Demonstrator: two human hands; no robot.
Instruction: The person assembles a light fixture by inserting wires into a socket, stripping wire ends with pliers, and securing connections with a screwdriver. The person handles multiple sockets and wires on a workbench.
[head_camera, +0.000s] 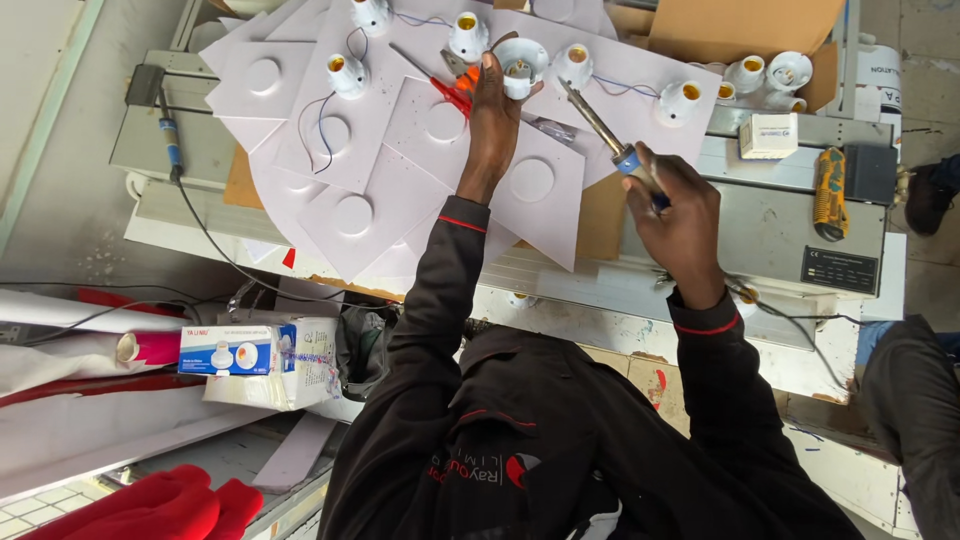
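My left hand (492, 115) reaches forward and grips a white lamp socket (522, 66), open end facing me, over a pile of white square plates (440, 170) with round raised centres. My right hand (682, 212) holds a soldering iron (598, 122) by its blue handle. The iron's metal tip points up-left, close to the socket but apart from it. A red-handled screwdriver (450, 92) lies on the plates just left of my left hand. Several more white sockets (348, 75), some with thin blue wires, stand among the plates.
A second blue-handled iron (170, 142) with a black cable lies at the left. At the right are a cardboard box (740, 25), a small white box (768, 135) and a yellow tool (829, 190) on a grey machine (780, 230). Cartons (255, 352) sit lower left. Another person's clothing (912, 400) shows at the right edge.
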